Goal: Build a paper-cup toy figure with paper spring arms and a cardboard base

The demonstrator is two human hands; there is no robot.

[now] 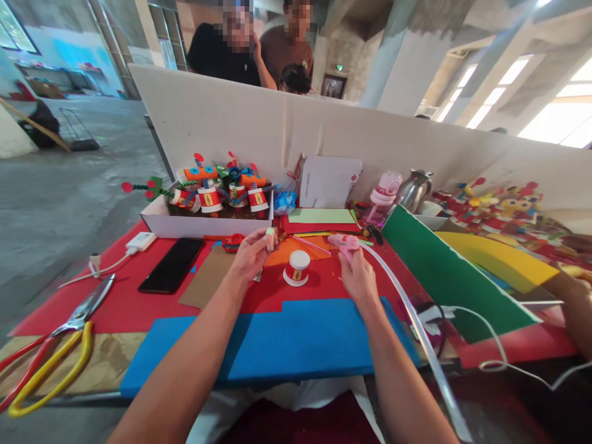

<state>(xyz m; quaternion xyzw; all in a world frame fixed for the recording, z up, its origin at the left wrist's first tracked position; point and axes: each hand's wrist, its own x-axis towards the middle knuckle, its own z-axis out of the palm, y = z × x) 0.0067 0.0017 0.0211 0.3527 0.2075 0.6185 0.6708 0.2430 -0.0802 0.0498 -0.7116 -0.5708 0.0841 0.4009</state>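
Note:
Between my hands, a white paper cup (296, 269) with a red and yellow label stands upside down on the red table covering (259, 299). My left hand (252, 256), left of the cup, pinches a small folded paper piece (271, 239), pale green on top with a red-and-white zigzag side. On the right, my right hand (358, 274) is wrapped round a pink glue gun (345, 242), whose nozzle points left. Orange paper (282, 253) and a pink striped stick (312, 245) lie behind the cup.
Large scissors (76, 324), a black phone (171, 265) and brown card (208, 277) lie left. Behind is a white box (208, 227) of cup figures. Blue sheets (296, 339) cover the front edge. A green board (453, 277) stands right, near another person's hand (576, 302).

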